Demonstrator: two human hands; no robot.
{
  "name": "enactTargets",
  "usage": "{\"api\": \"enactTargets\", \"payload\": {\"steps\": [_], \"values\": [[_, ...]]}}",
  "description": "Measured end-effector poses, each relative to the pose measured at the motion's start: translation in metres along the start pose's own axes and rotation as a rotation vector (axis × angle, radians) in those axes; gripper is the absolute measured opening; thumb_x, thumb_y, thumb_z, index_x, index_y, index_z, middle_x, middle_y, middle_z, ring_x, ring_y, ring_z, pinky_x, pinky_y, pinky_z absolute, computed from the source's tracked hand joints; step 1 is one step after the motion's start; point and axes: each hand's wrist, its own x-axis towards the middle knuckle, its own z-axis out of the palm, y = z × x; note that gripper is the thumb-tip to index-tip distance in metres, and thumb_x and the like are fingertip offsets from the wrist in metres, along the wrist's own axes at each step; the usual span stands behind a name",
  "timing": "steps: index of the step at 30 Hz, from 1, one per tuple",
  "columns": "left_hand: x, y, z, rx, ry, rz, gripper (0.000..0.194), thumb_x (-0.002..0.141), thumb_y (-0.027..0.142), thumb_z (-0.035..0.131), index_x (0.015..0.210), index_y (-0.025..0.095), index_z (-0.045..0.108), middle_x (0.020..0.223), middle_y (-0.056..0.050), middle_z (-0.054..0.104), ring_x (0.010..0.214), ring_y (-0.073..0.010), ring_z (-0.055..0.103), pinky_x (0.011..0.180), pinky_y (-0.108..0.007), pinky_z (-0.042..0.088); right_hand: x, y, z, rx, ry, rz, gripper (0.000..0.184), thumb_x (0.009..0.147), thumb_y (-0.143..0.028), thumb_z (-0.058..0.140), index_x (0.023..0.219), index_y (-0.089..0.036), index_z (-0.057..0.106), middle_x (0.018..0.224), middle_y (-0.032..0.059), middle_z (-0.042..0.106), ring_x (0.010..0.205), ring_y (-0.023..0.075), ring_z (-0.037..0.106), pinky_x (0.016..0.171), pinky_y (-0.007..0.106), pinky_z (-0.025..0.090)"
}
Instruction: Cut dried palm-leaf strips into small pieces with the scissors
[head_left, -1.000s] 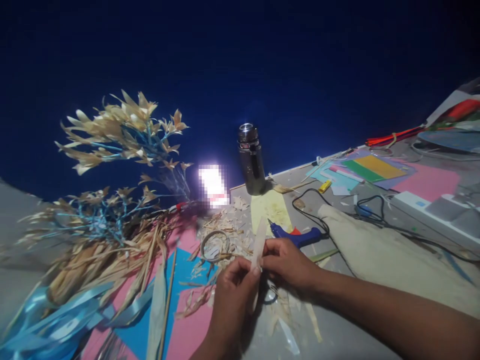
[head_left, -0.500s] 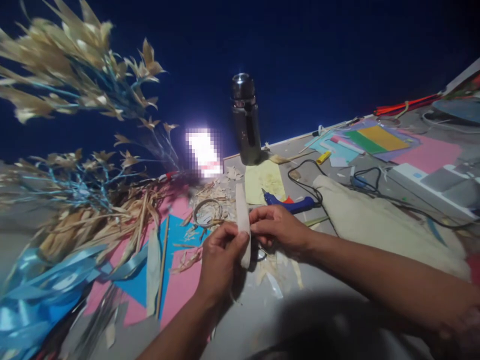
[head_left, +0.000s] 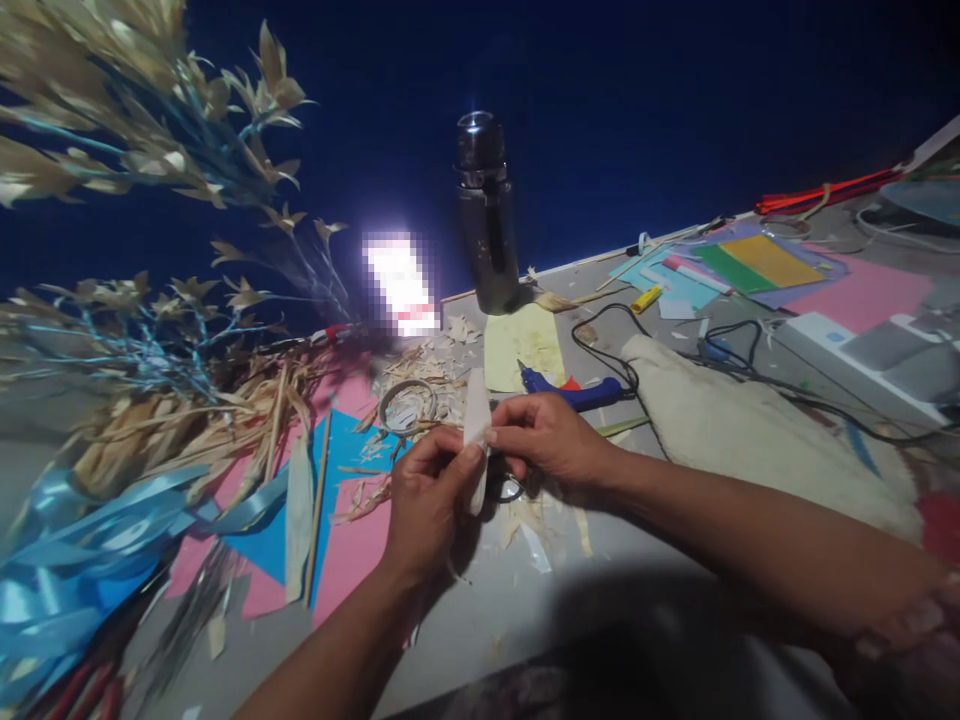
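Observation:
A pale strip of dried corn husk [head_left: 475,410] stands nearly upright between my hands. My left hand [head_left: 431,485] pinches it between thumb and fingers near its lower part. My right hand [head_left: 546,440] has its fingertips closed on the strip's right edge. Under my right hand shows a dark ring-shaped item [head_left: 510,491], partly hidden, whose kind I cannot make out. Just beyond that hand lies a blue glue gun [head_left: 577,393] with an orange-red trigger, beside a stained yellow sheet [head_left: 517,345]. A roll of tape [head_left: 407,407] rests among husk scraps on the left.
A dark flask [head_left: 487,235] stands at the back near a bright, blurred screen [head_left: 401,285]. Husk flowers on blue stems [head_left: 169,345], blue ribbon [head_left: 82,540] and pink and blue paper [head_left: 349,570] fill the left. To the right are cream cloth [head_left: 750,430], black cord and a power strip [head_left: 847,365].
My view has tilted down and shifted, so the table things sit higher in it. My hands stay on the husk strip; its upper end has turned and looks narrower than half a second ago.

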Motion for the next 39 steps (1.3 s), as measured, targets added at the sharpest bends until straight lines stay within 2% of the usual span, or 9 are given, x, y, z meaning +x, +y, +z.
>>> {"api": "enactTargets", "payload": {"steps": [5, 9, 14, 17, 22, 25, 30, 36, 39], "values": [[0.000, -0.001, -0.001, 0.005, -0.001, -0.105, 0.024, 0.080, 0.040, 0.076, 0.082, 0.020, 0.064, 0.055, 0.006, 0.053, 0.046, -0.0103, 0.050, 0.046, -0.021, 0.042, -0.003, 0.000, 0.004, -0.095, -0.017, -0.013, 0.026, 0.073, -0.036, 0.076, 0.070, -0.016, 0.060, 0.052, -0.0049, 0.054, 0.041, 0.0077, 0.051, 0.038, 0.016, 0.037], [-0.002, -0.005, -0.001, 0.127, 0.095, -0.048, 0.029, 0.079, 0.041, 0.077, 0.072, 0.019, 0.058, 0.057, 0.006, 0.055, 0.045, -0.0076, 0.046, 0.047, -0.019, 0.041, -0.004, 0.008, 0.007, -0.183, -0.023, -0.030, 0.018, 0.074, -0.029, 0.071, 0.070, -0.017, 0.058, 0.051, -0.0054, 0.054, 0.041, 0.0086, 0.053, 0.037, 0.016, 0.038], [0.000, -0.004, -0.002, 0.178, 0.127, 0.014, 0.038, 0.088, 0.054, 0.062, 0.070, 0.021, 0.052, 0.054, 0.005, 0.050, 0.047, -0.0107, 0.043, 0.045, -0.021, 0.036, -0.003, 0.013, 0.007, -0.138, -0.047, 0.056, 0.011, 0.074, -0.023, 0.066, 0.070, -0.016, 0.059, 0.069, 0.0016, 0.069, 0.042, 0.0070, 0.053, 0.036, 0.016, 0.038], [0.003, -0.003, -0.003, 0.282, 0.154, 0.099, 0.037, 0.089, 0.049, 0.062, 0.067, 0.021, 0.051, 0.058, 0.005, 0.048, 0.053, -0.0119, 0.042, 0.049, -0.022, 0.036, -0.003, 0.014, 0.009, -0.046, -0.064, 0.057, 0.019, 0.076, -0.032, 0.071, 0.077, -0.016, 0.061, 0.072, 0.0019, 0.070, 0.044, 0.0066, 0.053, 0.039, 0.017, 0.040], [0.002, -0.004, 0.000, 0.424, 0.120, 0.272, 0.028, 0.089, 0.032, 0.064, 0.066, 0.020, 0.054, 0.064, 0.003, 0.050, 0.064, -0.0139, 0.044, 0.062, -0.023, 0.037, -0.002, 0.016, 0.008, -0.050, -0.125, 0.043, 0.037, 0.069, -0.041, 0.083, 0.070, -0.017, 0.055, 0.049, -0.0055, 0.056, 0.043, 0.0082, 0.050, 0.041, 0.017, 0.039], [0.002, -0.003, 0.003, 0.404, 0.105, 0.253, 0.028, 0.089, 0.032, 0.063, 0.065, 0.021, 0.053, 0.063, 0.003, 0.049, 0.063, -0.0143, 0.043, 0.061, -0.024, 0.036, -0.001, 0.015, 0.005, -0.117, -0.148, 0.054, 0.036, 0.072, -0.042, 0.081, 0.067, -0.017, 0.055, 0.046, -0.0048, 0.057, 0.040, 0.0082, 0.050, 0.040, 0.017, 0.038], [0.004, -0.004, 0.003, 0.368, 0.110, 0.202, 0.029, 0.090, 0.037, 0.063, 0.068, 0.021, 0.053, 0.063, 0.004, 0.046, 0.061, -0.0131, 0.040, 0.059, -0.022, 0.036, 0.003, 0.019, 0.001, 0.013, -0.245, 0.118, 0.038, 0.074, -0.048, 0.078, 0.070, -0.016, 0.060, 0.045, -0.0045, 0.057, 0.034, 0.0079, 0.045, 0.035, 0.018, 0.035], [0.007, -0.004, 0.000, 0.265, 0.094, 0.150, 0.031, 0.085, 0.042, 0.069, 0.069, 0.020, 0.053, 0.062, 0.005, 0.047, 0.058, -0.0122, 0.041, 0.057, -0.022, 0.037, -0.002, 0.022, 0.009, 0.024, -0.116, -0.002, 0.038, 0.075, -0.047, 0.079, 0.069, -0.016, 0.058, 0.054, -0.0038, 0.060, 0.041, 0.0060, 0.046, 0.039, 0.016, 0.033], [0.007, -0.002, 0.000, 0.246, 0.061, 0.174, 0.029, 0.086, 0.039, 0.068, 0.070, 0.020, 0.054, 0.064, 0.005, 0.048, 0.060, -0.0120, 0.041, 0.060, -0.023, 0.037, -0.005, 0.020, 0.010, 0.009, -0.120, -0.033, 0.036, 0.077, -0.046, 0.077, 0.070, -0.016, 0.059, 0.050, -0.0058, 0.055, 0.042, 0.0062, 0.045, 0.042, 0.016, 0.034]]}}
